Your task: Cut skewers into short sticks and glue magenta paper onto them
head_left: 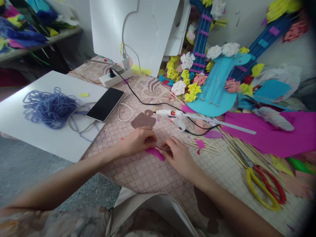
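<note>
Between my two hands, low over the patterned tablecloth, is a small magenta strip [156, 153], paper by its look. My left hand [142, 140] pinches its left end with curled fingers. At the other end, the thumb and fingers of my right hand [176, 154] close on it too. A thin pale line, perhaps a stick, runs along the strip between the fingertips; its kind is not clear. Just beyond my hands lies a white glue gun [170, 113] with a long glue stick in its back and its nozzle pointing left.
Scissors [261, 184] lie at right on thin wooden sticks [237, 148], near magenta paper [271, 131]. Flower-decorated blue guitar shapes [214, 89] stand behind. At left are a phone [106, 103], blue yarn [50, 107] on white board, and a power strip [116, 77] with cables.
</note>
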Demonstrator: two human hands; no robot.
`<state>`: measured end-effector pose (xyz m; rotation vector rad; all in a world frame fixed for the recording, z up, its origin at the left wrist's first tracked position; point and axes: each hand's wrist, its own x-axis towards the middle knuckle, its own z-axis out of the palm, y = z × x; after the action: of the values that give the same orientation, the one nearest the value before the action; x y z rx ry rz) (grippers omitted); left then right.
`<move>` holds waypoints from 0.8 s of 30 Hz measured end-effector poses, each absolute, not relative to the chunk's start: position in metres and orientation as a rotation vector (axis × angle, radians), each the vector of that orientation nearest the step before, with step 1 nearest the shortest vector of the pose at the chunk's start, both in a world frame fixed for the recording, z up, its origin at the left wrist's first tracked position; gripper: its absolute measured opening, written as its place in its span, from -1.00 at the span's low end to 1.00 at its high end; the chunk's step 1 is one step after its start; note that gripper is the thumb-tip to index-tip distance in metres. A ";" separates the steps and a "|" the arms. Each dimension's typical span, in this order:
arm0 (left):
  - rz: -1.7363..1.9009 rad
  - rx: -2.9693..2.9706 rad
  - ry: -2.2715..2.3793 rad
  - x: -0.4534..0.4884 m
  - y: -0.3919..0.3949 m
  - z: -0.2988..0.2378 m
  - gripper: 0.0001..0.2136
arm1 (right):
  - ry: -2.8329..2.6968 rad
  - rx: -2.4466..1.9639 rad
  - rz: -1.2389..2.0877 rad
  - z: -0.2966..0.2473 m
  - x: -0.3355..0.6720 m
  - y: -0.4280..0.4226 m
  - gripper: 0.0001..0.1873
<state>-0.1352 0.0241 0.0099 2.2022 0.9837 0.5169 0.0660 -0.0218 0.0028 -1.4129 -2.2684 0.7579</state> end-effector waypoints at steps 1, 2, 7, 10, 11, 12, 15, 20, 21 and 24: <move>0.519 2.203 0.975 -0.135 0.024 0.010 -0.95 | -2.273 -1.403 0.754 0.003 0.066 -0.022 -0.90; 0.520 2.204 0.967 -0.135 0.024 0.011 -0.95 | -2.279 -1.395 0.752 0.003 0.066 -0.022 -0.90; 0.501 2.214 0.947 -0.136 0.023 0.012 -0.94 | -2.324 -1.416 0.736 0.006 0.066 -0.023 -0.93; 0.493 2.212 0.935 -0.137 0.022 0.012 -0.93 | -2.340 -1.432 0.722 0.007 0.064 -0.023 -0.95; 0.494 2.212 0.932 -0.137 0.021 0.012 -0.92 | -2.344 -1.431 0.722 0.007 0.064 -0.024 -0.95; 0.494 2.213 0.927 -0.137 0.021 0.012 -0.92 | -2.345 -1.430 0.722 0.007 0.064 -0.024 -0.95; 0.492 2.221 0.927 -0.137 0.020 0.012 -0.90 | -2.350 -1.429 0.734 0.007 0.064 -0.026 -0.96; 0.505 2.226 0.935 -0.138 0.019 0.010 -0.92 | -2.345 -1.403 0.750 0.009 0.065 -0.027 -0.89; 0.512 2.228 0.932 -0.139 0.019 0.009 -0.92 | -2.339 -1.403 0.747 0.009 0.064 -0.026 -0.86; 0.525 2.237 0.923 -0.139 0.018 0.007 -0.91 | -2.314 -1.436 0.731 0.010 0.063 -0.023 -0.84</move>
<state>-0.1389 0.0180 0.0073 2.2370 0.9234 0.5249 0.0628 -0.0230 0.0099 -1.4358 -2.3140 0.7310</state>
